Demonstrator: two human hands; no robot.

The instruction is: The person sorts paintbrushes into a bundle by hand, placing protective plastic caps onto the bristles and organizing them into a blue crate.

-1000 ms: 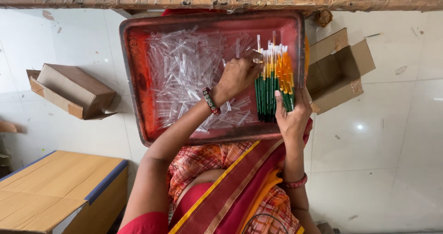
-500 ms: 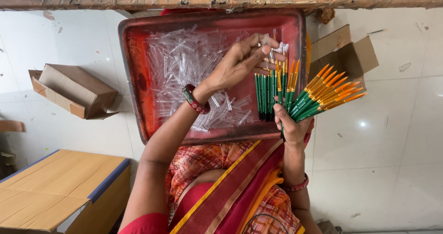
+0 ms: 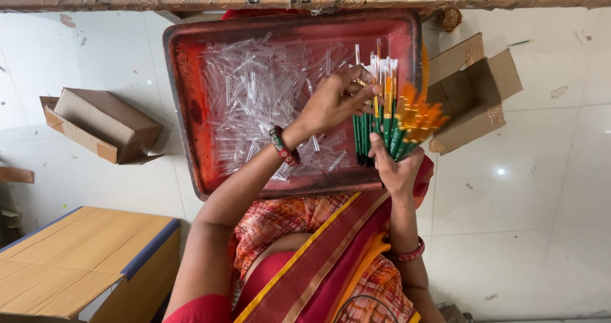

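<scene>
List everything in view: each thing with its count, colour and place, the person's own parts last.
tray: one, red, on the lap, centre.
clear tubes: too many to count, transparent, heaped in the tray.
brushes: a bundle, green and orange handles with clear-capped tips, held over the tray's right side.
open carton: one, brown, on the floor right of the tray.
tipped carton: one, brown, on the floor left of the tray.
wooden board: one, tan with blue edge, lower left.
floor: white tiles.
left hand: touches the brush tips, beaded bangle at the wrist.
right hand: grips the bundle from below, red bangle.
</scene>
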